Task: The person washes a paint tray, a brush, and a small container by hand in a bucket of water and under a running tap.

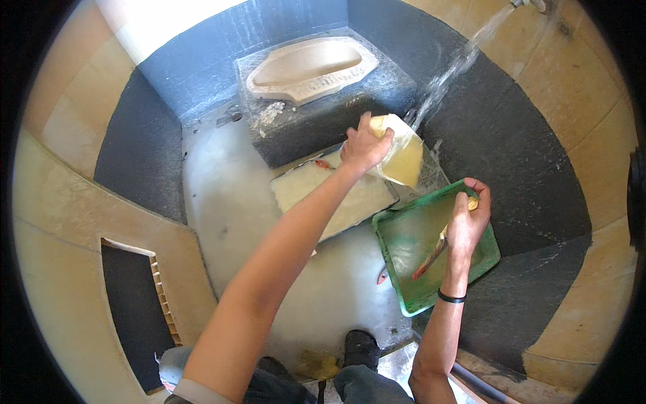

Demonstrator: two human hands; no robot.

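Observation:
My left hand (367, 145), at the end of an outstretched arm, grips the edge of a pale yellowish plastic container (406, 165), its fingers curled over a light yellow lump. Water falls from the tap beside this container. My right hand (468, 225) is closed at the far right corner of a green tray (397, 286), which holds cloudy liquid. Under that hand lies a slim stick-like thing (432, 258) with a reddish tip; its kind is unclear. A shallow rectangular tray (336, 198) of pale cloudy liquid sits below my left forearm, with a small red thing (321, 163) at its far edge.
A squat toilet (313, 67) stands on a raised dark block at the back. A running tap (528, 5) juts from the right wall. Whitish water covers the floor (229, 202); a small red piece (382, 276) lies by the green tray. My shoe (362, 349) is close by.

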